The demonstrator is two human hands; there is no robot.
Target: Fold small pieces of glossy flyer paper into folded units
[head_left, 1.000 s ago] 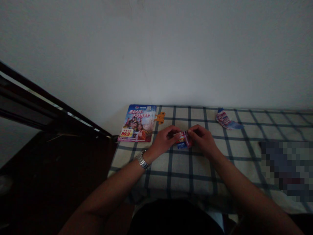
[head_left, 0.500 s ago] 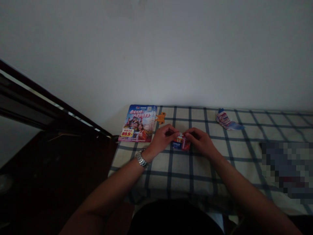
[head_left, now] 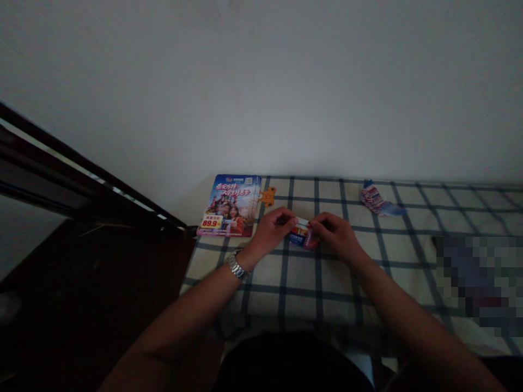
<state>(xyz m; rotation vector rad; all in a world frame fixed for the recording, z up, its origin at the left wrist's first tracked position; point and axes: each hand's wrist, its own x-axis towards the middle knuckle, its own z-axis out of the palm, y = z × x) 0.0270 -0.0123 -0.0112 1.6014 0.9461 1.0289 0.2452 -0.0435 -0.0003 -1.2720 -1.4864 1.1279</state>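
Note:
Between my hands is a small folded leaflet (head_left: pixel 301 239) printed in blue and red, with a pale strip along its upper edge. My left hand (head_left: pixel 273 231), with a metal watch (head_left: pixel 237 264) on its wrist, is closed on the upper left corner in a pinch. On the upper right, my right hand (head_left: pixel 335 235) grips the leaflet between thumb and fingers. To the left of my left hand lies a stack of colourful leaflets (head_left: pixel 232 198) with a price of 89.9 printed on the top one. An orange bear figure (head_left: pixel 267 197) shows beside the stack.
A checked cloth (head_left: pixel 302 294) covers the surface in front of me. A fanned row of folded printed papers (head_left: pixel 378 202) lies toward the back right. At the right edge a dark object (head_left: pixel 482 283) is blurred out. A dark rail (head_left: pixel 93 179) runs along the left, against the wall.
A pale strip now shows at the leaflet's upper edge between my fingers, where printed colours showed before. Both hands stay in nearly the same place.

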